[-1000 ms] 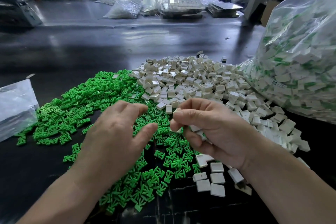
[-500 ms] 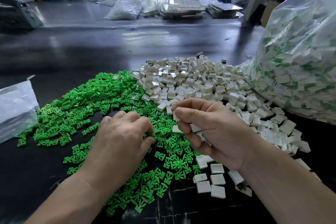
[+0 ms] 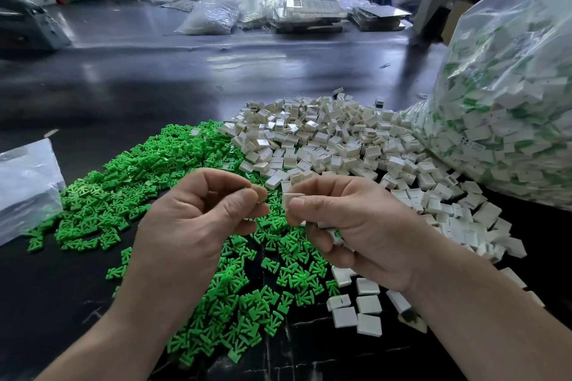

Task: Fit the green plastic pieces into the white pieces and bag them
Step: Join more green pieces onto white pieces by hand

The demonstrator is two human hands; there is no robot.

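Right hand (image 3: 356,226) pinches a white piece (image 3: 292,197). Just left of that grip, the left hand (image 3: 192,226) presses thumb to forefinger; I cannot tell what it holds. Green pieces (image 3: 247,281) lie heaped beneath both.

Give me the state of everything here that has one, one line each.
left hand, fingertips pinched together; anything between them is hidden
right hand, pinches a white piece, more held in the palm
green pile, loose, unfitted, spread flat
white pile, loose, unfitted, heaped
big bag, packed full; mouth out of view
small bag, lying crumpled
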